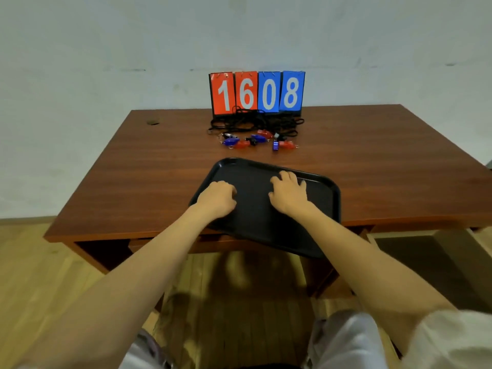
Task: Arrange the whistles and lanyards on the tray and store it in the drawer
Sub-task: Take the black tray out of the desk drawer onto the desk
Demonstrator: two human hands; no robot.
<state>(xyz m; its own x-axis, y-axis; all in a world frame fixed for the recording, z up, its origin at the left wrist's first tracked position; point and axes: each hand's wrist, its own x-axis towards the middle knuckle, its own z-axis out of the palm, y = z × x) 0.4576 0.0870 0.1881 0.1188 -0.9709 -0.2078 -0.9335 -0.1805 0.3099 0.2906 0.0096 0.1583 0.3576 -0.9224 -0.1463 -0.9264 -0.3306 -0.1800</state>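
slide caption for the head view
Left hand and right hand rest on black plastic tray overhanging brown wooden desk; red and blue whistles, black lanyards beyond.

Both forearms are bare, and so are the left hand and right hand. A white short sleeve covers the right upper arm. Pale, softly creased trousers cover the legs.

1. Tray: black, rectangular, with rounded corners and a raised rim; it lies askew on the desk, its near corner jutting past the front edge
2. Whistles: small red, blue and black ones, strewn in a loose row beyond the tray, apart from it
3. Lanyards: black cords in a tangled heap just behind the whistles
4. Drawer: pulled open at the desk's right
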